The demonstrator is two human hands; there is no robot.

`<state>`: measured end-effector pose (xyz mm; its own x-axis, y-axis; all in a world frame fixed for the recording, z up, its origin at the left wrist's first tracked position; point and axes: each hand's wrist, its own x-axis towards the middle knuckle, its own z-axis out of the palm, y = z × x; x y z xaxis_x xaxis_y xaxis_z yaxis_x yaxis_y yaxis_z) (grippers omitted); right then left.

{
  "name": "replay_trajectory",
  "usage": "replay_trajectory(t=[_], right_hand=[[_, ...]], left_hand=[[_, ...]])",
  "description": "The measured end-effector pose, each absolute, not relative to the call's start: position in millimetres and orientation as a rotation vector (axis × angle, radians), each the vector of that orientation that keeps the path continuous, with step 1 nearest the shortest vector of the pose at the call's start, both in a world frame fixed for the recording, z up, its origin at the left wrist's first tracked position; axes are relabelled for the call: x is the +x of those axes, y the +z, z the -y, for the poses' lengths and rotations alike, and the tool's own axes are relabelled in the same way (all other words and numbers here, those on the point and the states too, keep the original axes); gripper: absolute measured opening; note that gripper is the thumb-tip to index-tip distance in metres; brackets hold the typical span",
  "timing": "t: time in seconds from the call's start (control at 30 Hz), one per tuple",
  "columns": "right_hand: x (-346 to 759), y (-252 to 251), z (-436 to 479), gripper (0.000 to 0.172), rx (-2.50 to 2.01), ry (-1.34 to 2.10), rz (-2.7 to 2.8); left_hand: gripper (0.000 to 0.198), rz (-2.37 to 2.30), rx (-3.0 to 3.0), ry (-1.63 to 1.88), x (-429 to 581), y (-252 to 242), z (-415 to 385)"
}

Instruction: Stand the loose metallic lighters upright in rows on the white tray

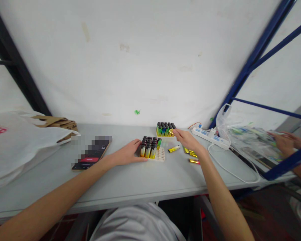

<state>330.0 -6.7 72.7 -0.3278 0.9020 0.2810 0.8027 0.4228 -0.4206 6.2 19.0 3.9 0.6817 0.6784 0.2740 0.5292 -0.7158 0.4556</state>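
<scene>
My left hand grips the near white tray at its left side, thumb along the front edge and fingers behind. Upright lighters with black tops fill the tray's left part; bare round holes show at its right. My right hand pinches a gold-yellow lighter in front of the back tray, which carries several upright green, blue and yellow lighters. A yellow lighter lies flat between the near tray and my right arm. More gold lighters lie by my right forearm, one with a red part.
A phone and a white plastic bag with brown cardboard are on the left. At right are a white power strip, its cable and a blue metal frame. Beyond it, another person's hands touch plastic-wrapped items.
</scene>
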Motion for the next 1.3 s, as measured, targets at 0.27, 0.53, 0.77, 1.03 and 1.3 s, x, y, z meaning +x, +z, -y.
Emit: replay_trajectory(t=[0.27,0.53,0.77,1.03,1.3], right_hand=[[325.8,59.3,-6.8,0.04,-1.291,0.39,1.857],[309.9,59.8,-0.8,0.052,-1.109,0.921,1.8],[290.9,52.5,3.2,0.053,-0.987,1.208,1.73],[271.9,46.8,0.6,0.057,-1.323,1.167,1.462],[272.8,44.7,2.7,0.045,-1.371,1.135,1.489]], left_hand=[[0.076,-0.975,2.565,0.573,7.3,7.1,-16.8],[0.074,-0.995,2.539,0.573,8.3,8.4,-15.5],[0.074,-0.998,2.559,0.546,9.8,10.7,-14.0],[0.072,-0.987,2.566,0.57,9.6,11.1,-13.3],[0.073,-0.998,2.547,0.593,9.4,10.5,-13.3]])
